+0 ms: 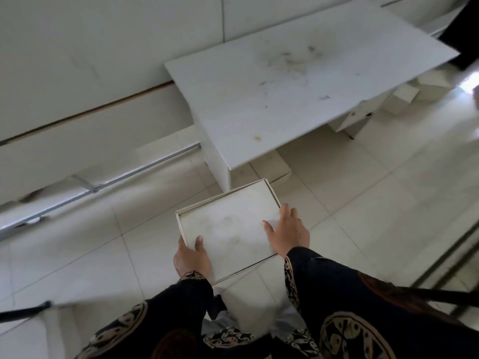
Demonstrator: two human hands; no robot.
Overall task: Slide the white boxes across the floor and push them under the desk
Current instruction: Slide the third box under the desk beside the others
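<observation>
A white cardboard box [229, 224] stands on the tiled floor just in front of the white desk [280, 86], its far corner close to the desk's left side panel. My left hand [190, 256] grips the box's near left corner, thumb on top. My right hand [287, 231] lies flat on the box's right edge, fingers spread over the rim. Several more white boxes [404, 95] sit under the far right end of the desk, and another [277, 164] shows beneath its near edge.
A white wall with a metal rail [145, 168] runs along the left. A glass panel with a metal frame [451, 250] borders the right. A dark strap [23, 310] crosses the lower left. Pale floor tiles [363, 182] stretch to the right of the box.
</observation>
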